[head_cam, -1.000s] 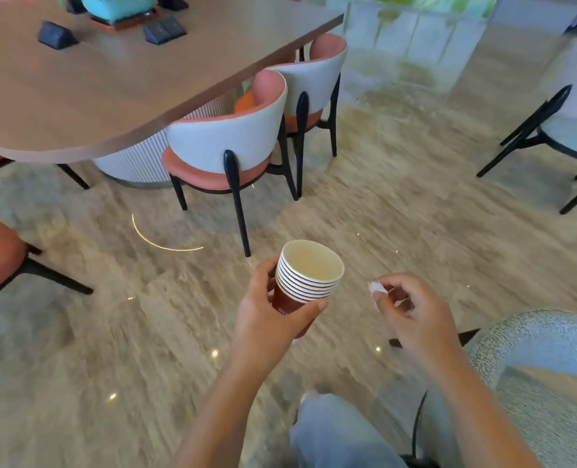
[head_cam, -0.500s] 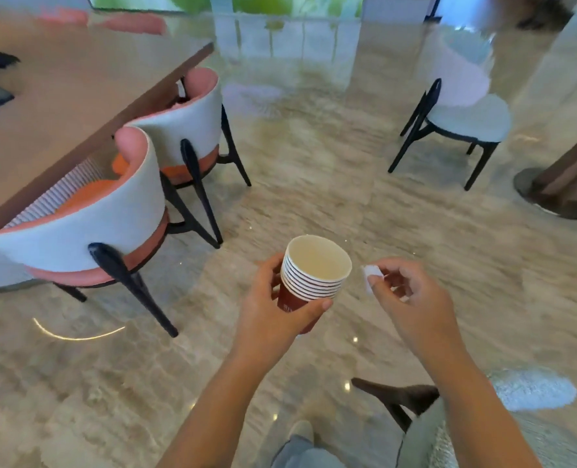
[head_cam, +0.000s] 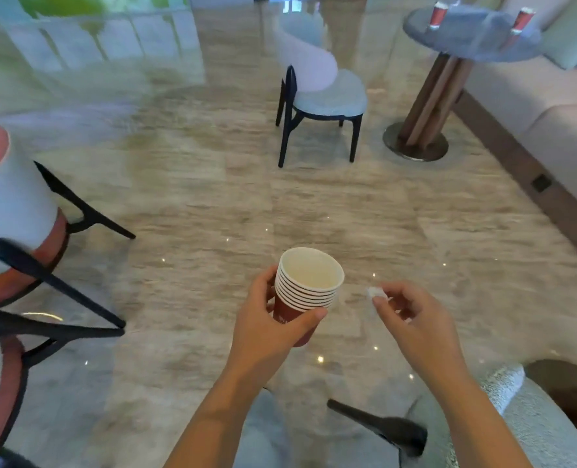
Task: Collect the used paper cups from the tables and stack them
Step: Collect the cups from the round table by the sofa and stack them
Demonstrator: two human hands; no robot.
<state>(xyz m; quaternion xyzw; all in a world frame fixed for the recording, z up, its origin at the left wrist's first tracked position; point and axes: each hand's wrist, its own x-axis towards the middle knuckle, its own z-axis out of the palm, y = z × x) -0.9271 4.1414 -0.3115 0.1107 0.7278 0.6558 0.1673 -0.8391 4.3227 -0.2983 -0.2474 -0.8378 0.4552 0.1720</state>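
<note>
Hard to make out: the red cups (head_cam: 437, 15) on the far round surface (head_cam: 473, 45) are blurred; I cannot tell what the white scrap (head_cam: 376, 292) is; the orange chairs (head_cam: 13, 211) at left are cut off.
Room: glossy marble floor (head_cam: 212, 214), a pale chair (head_cam: 321, 96) near the surface, a sofa (head_cam: 550, 106) along the right.
Stack of cups (head_cam: 305, 292): upright, over the floor, well apart from the surface.
Left hand (head_cam: 267, 332): fingers (head_cam: 265, 282) curl round the stack's red wall below the white rims.
Right hand (head_cam: 412, 319): just beside the stack, not touching it, fingertips pinching the white scrap.
</note>
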